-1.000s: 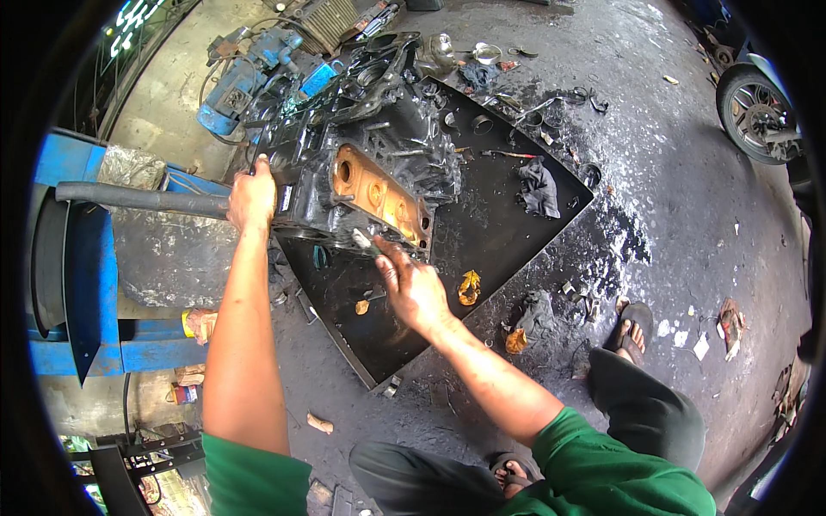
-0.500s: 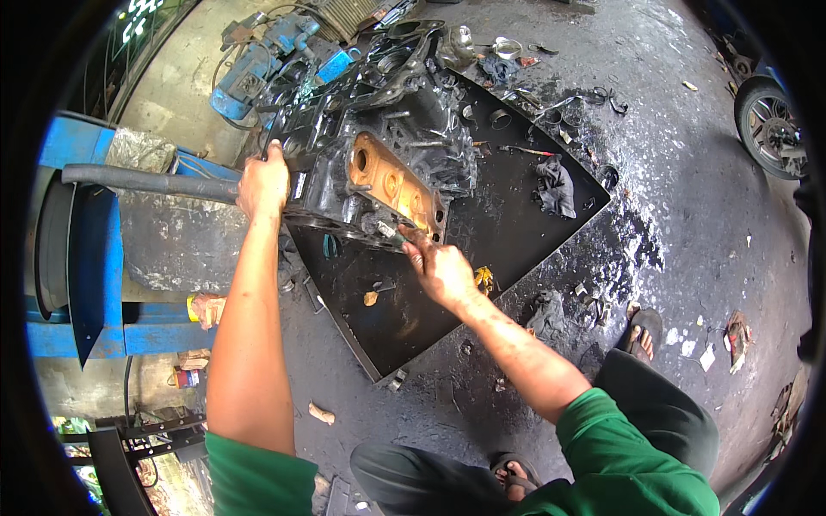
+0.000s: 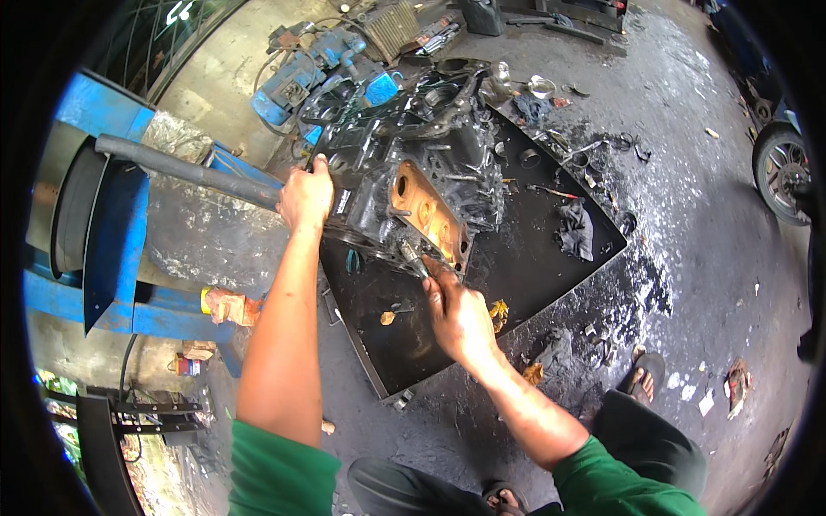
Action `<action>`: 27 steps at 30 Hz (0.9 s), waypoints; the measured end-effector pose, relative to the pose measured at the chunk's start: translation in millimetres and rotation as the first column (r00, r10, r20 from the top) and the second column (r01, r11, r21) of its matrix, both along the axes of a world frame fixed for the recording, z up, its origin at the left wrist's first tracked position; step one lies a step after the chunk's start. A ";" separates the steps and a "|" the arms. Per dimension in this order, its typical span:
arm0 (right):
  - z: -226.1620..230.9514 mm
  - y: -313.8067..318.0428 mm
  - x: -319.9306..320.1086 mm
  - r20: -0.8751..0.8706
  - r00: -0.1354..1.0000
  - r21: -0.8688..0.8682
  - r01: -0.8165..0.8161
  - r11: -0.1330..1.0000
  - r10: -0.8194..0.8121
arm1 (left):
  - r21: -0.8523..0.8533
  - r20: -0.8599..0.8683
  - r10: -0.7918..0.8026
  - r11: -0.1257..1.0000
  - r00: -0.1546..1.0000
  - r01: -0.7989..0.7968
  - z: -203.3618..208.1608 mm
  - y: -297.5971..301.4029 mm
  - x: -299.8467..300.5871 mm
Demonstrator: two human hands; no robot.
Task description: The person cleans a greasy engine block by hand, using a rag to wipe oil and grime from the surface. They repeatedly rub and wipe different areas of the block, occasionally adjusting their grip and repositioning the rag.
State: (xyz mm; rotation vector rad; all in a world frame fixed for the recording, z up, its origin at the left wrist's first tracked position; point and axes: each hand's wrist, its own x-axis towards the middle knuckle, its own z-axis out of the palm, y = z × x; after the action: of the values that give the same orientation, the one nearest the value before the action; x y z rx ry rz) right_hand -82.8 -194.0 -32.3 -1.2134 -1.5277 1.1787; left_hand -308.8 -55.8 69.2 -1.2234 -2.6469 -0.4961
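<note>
Gripping metal-tipped tool [image 3: 413,258] in closed right hand [image 3: 460,327], at near edge of engine block [image 3: 391,146]. From right hand, at eleven o'clock: engine block, over black tray [image 3: 525,258]. At ten: left hand [image 3: 307,198], curled at end of dark tube [image 3: 189,172]; cannot tell what within. At two: dark rag [image 3: 575,230] on tray.

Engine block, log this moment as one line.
Left hand: at engine block, grip unclear | right hand: grip closed on metal tool | tool: at block's near edge | black tray: under block
</note>
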 end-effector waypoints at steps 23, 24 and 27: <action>42.2 19.7 -67.9 -0.127 0.987 0.082 0.110 0.991 -0.099 | 0.014 0.056 0.010 1.000 0.998 -0.011 5.3 -10.6 13.1; 36.0 3.5 -62.8 -0.129 0.991 -0.051 0.011 0.999 -0.018 | 0.027 0.061 0.010 1.000 0.998 -0.012 5.9 -10.5 12.5; 26.3 -12.6 -56.6 -0.228 0.973 -0.095 -0.056 0.994 0.033 | 0.073 0.030 0.016 0.997 0.999 -0.019 5.3 -12.0 13.7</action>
State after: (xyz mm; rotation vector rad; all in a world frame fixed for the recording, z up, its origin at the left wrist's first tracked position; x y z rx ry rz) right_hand -139.4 -206.6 -6.0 -1.0734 -1.3446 1.3883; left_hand -295.1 -67.9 74.5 -1.1796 -2.6365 -0.6071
